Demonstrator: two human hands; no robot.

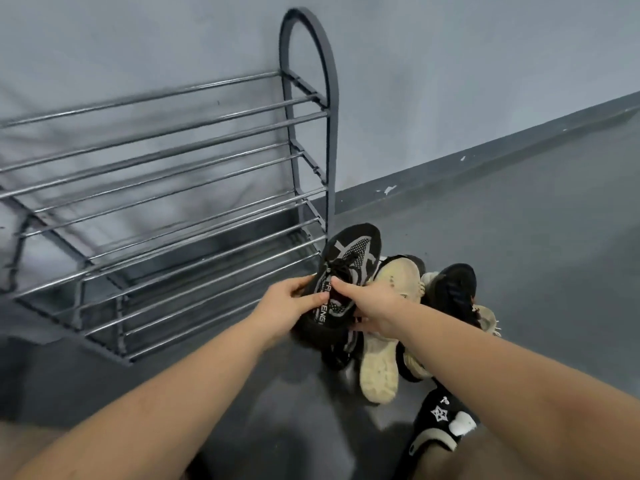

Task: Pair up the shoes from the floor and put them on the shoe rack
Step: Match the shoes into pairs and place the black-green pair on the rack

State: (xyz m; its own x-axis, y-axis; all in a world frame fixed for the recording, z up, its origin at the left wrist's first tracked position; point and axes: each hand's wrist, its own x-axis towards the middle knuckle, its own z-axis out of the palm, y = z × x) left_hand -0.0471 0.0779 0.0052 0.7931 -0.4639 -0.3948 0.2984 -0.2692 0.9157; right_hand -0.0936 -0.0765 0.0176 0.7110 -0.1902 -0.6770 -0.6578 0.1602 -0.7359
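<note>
A black knit sneaker [349, 261] with grey markings and white lettering is held just right of the shoe rack [173, 188], toe pointing up and away. My left hand [287, 308] grips its left side near the collar. My right hand [372, 308] pinches its tongue and right side. A second black sneaker [337, 355] lies beneath it on the floor. The rack is a grey frame with several tiers of metal bars, no shoes on the visible part.
A pile of shoes lies on the grey floor right of the rack: a cream-soled shoe [379, 368] turned sole up, another black shoe [453, 292], a black slide with a white star [440, 420]. A grey wall stands behind; open floor stretches right.
</note>
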